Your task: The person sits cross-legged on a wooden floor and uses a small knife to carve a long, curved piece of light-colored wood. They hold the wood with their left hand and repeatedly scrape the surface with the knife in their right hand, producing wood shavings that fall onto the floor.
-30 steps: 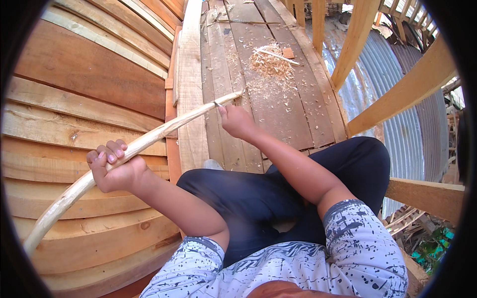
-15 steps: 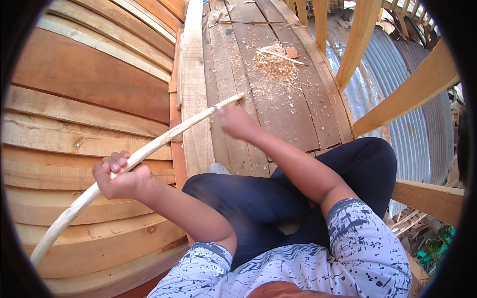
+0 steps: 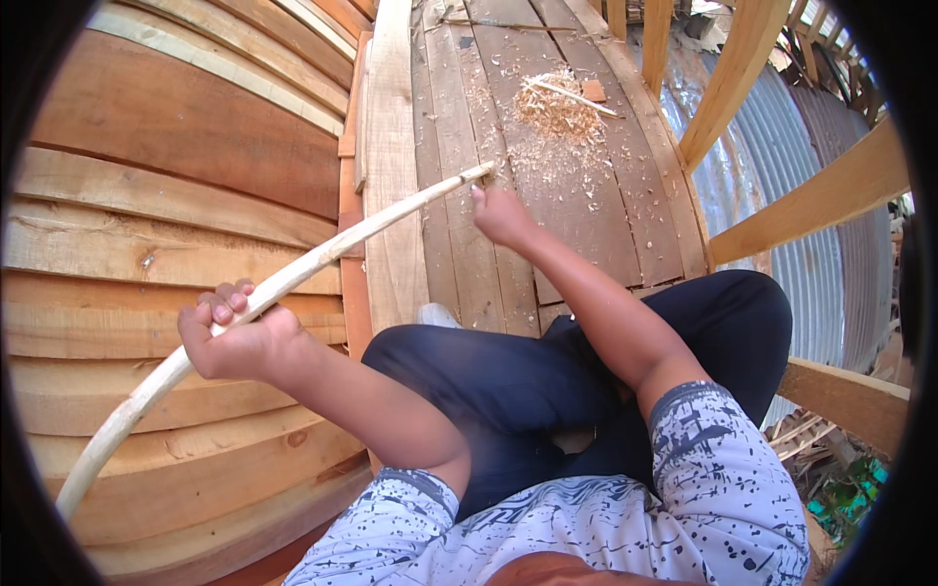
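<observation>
A long, pale, peeled wooden pole (image 3: 366,227) slants from the lower left up to the middle of the view. Fisheye distortion bends its near end. My left hand (image 3: 239,337) is wrapped round it partway along, palm upward. Close to the pole's far tip, my right hand (image 3: 503,217) is closed in a fist, just below and beside the wood. Whatever that fist holds, if anything, is hidden. From here I cannot tell whether the right hand touches the pole.
A heap of wood shavings (image 3: 562,115) lies on the plank floor (image 3: 576,215), with a thin stick (image 3: 576,98) and a small reddish wood block (image 3: 594,91). On the left stands a board wall (image 3: 176,254). Wooden railing posts (image 3: 728,88) and corrugated metal sheets (image 3: 772,146) are on the right.
My right hand has moved a little forward and to the right, closer to the pole's far tip. My left hand keeps its grip; the whole view has shifted slightly.
</observation>
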{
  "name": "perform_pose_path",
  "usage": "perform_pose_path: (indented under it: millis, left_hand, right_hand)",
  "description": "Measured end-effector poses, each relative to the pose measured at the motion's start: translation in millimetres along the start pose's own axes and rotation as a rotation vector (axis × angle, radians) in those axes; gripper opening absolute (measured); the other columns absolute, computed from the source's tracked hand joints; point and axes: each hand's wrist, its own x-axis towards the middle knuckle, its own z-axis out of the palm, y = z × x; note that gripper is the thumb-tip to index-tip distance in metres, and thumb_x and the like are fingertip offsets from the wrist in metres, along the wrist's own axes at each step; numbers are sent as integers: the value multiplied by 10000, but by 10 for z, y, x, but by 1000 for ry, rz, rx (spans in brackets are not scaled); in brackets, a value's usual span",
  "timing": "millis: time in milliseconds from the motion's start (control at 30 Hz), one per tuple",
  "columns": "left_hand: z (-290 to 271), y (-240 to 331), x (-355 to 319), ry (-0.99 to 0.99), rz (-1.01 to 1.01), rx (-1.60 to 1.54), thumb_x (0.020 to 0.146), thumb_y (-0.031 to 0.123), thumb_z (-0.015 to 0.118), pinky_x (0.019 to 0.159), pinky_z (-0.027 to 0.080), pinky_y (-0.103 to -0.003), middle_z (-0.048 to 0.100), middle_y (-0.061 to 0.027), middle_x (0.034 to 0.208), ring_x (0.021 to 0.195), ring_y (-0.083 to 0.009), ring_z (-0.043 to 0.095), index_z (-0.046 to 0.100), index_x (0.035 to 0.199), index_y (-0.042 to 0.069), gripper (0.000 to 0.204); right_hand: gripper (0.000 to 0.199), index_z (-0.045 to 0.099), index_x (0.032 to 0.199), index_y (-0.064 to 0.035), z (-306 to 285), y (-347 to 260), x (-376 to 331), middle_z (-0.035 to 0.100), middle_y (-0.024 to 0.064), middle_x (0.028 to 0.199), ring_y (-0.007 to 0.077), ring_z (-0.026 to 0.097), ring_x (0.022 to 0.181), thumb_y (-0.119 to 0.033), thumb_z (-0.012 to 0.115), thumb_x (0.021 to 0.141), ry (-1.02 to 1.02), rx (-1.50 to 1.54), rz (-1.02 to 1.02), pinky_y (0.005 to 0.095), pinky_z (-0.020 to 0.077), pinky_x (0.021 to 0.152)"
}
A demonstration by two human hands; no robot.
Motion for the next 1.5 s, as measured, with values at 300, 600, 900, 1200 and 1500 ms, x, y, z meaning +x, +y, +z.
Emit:
perform_pose_path:
  millis: [300,600,900,1200,1500]
  left_hand:
    - [-26,-10,52,7,-15,-1,665,85,512,521,324,-277,300,24,543,478,-124,324,320,607,148,210]
    - [-57,-72,52,-28,-15,-11,659,83,502,516,339,-277,310,25,527,474,-128,344,313,590,160,216]
    - [-30,-85,40,4,11,21,666,100,504,530,334,-276,298,21,528,477,-124,334,313,598,157,211]
    - [-28,-66,42,29,-27,38,710,107,555,587,358,-287,345,17,578,536,-125,373,376,656,135,189]
    - [-24,-16,32,-272,-40,17,877,333,720,755,449,-360,456,-13,731,741,-151,499,522,1010,45,374]
  right_hand:
    - [422,576,821,22,51,3,1,609,283,749,449,585,695,-318,413,1010,-10,55,29,543,456,687]
    - [387,617,886,35,-41,-73,-40,641,282,776,467,623,756,-281,425,999,47,-46,-47,543,482,709]
    - [419,614,899,25,-78,253,99,623,298,774,452,625,761,-316,396,1010,-67,-142,142,542,490,726]
    - [490,657,907,46,-195,369,213,659,294,930,455,634,894,-347,381,1007,-83,-205,290,523,487,837]
    - [485,631,984,83,-170,-75,158,644,318,1004,452,619,978,-339,394,1002,-27,69,271,517,469,883]
